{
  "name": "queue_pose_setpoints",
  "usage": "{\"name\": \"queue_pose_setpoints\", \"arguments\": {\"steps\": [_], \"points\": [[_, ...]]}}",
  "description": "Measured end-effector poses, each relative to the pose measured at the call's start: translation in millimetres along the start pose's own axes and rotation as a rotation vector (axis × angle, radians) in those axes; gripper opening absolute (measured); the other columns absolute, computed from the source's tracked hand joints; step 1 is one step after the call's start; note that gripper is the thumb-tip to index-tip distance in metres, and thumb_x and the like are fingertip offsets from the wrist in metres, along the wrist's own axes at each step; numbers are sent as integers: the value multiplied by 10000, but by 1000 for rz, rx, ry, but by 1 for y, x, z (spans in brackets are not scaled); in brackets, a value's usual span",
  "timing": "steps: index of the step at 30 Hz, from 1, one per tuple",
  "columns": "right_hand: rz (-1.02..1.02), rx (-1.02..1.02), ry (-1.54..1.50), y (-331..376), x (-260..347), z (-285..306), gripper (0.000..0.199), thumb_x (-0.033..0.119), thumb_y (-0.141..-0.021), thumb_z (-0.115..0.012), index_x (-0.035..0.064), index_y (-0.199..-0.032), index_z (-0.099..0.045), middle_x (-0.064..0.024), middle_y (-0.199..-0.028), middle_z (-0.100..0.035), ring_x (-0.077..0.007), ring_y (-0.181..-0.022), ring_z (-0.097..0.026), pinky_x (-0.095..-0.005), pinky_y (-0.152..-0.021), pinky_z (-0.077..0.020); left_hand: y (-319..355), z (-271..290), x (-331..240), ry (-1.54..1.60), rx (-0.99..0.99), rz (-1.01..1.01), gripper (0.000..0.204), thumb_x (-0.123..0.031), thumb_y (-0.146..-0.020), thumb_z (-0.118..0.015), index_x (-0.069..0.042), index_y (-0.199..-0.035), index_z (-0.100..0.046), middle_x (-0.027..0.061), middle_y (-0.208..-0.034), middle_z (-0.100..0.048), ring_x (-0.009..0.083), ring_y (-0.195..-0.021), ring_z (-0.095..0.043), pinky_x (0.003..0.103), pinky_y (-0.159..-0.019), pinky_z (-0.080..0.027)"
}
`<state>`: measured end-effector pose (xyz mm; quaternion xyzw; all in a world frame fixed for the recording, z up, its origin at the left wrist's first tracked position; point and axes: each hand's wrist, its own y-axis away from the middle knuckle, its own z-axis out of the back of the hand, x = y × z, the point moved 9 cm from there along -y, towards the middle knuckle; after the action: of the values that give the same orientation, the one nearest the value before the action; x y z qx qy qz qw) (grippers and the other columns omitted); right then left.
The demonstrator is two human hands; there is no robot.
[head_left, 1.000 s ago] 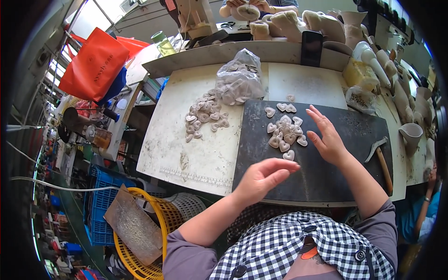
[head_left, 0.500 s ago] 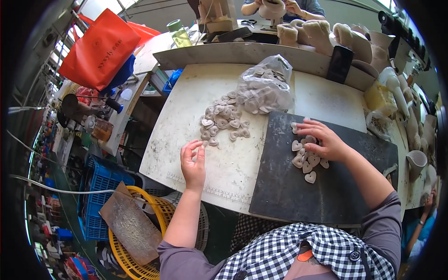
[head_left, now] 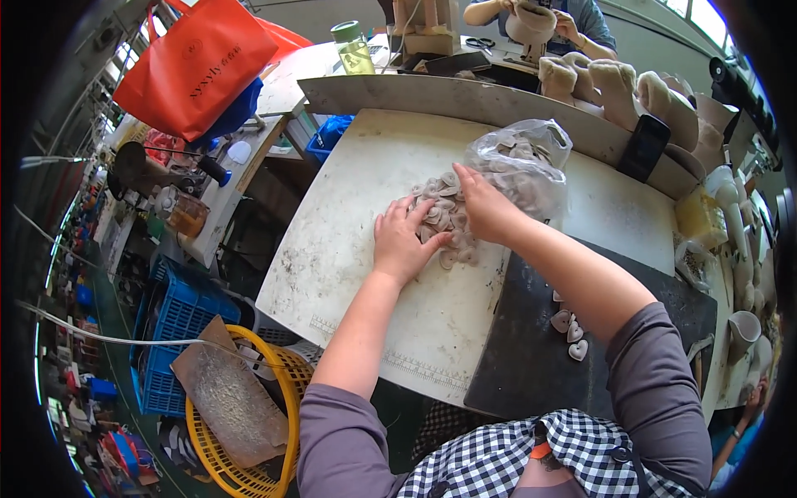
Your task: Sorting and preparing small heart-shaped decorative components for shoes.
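Closest to the person, on the near side of the right forearm, three pale heart-shaped pieces (head_left: 571,330) lie on a dark mat (head_left: 531,365) in a short row running toward the body, and at least one more peeps out from under the arm, so the full count there is hidden. Beyond them, both hands are down on the pale work surface (head_left: 349,241). The left hand (head_left: 403,241) lies flat, palm down, its grip wide with the fingers fanned away from the body, the fingertips touching the near-left edge of a heap of small pale pieces (head_left: 444,212). The right hand (head_left: 484,207) comes across from the right and rests on the same heap, fingers pointing left and away; whether it has anything pinched underneath I cannot tell. The heap is too jumbled to count; it stretches from between the two hands toward the far right, where it runs up to the mouth of one clear plastic bag (head_left: 523,162) that sits just behind the right hand and holds more pieces. The right forearm crosses the mat's edge and covers part of it. Further back, right of the bag, a dark phone (head_left: 643,148) leans upright against the raised back edge of the surface. Off to the far left hangs one red bag (head_left: 195,70).
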<state>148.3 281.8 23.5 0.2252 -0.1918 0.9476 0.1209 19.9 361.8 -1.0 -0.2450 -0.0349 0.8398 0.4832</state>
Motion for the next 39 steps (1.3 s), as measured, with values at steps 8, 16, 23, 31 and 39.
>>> {"name": "queue_pose_setpoints", "arguments": {"steps": [8,16,23,31,39], "points": [[71,111,90,-7,-13,3,614,120,-857,-598,8,-1427,-397,-250,-1450,-403,-376,-1356,-398,-408,-1103,-370,62,25,-2,25,45,-68,1142,-723,-589,-750,-283,-1524,-266,190,-1574,-173,427,-1454,-150,580,-1158,-167],[-99,118,155,-17,7,-64,634,574,-945,-477,158,-1424,-484,-144,-1531,-368,-365,-1454,-243,-518,-1186,-149,52,-4,5,-125,178,157,1325,-735,-555,-767,-220,-1568,-85,206,-1604,-96,429,-1482,-49,587,-1176,-36],[-134,-208,-239,14,30,-50,345,268,-960,-445,49,-1121,-657,-155,-1173,-654,-365,-1177,-521,-437,-1049,-366,39,0,-16,133,-103,14,1018,-302,-640,-859,-152,-1461,-275,118,-1375,-423,329,-1305,-392,419,-1118,-334],[-474,-228,-567,52,33,-24,361,322,-918,-524,9,-974,-696,-197,-946,-695,-367,-868,-650,-403,-799,-513,48,1,-44,349,-243,-16,879,-185,-701,-811,-118,-1415,-304,135,-1272,-436,325,-1087,-522,422,-874,-511],[-370,-515,-769,139,19,98,257,194,-963,-559,-17,-1048,-678,-95,-897,-691,-144,-818,-626,-282,-756,-502,53,28,-189,336,-272,-442,892,-155,-610,-840,-92,-1374,-383,155,-1246,-419,358,-1099,-482,442,-910,-483]]}}
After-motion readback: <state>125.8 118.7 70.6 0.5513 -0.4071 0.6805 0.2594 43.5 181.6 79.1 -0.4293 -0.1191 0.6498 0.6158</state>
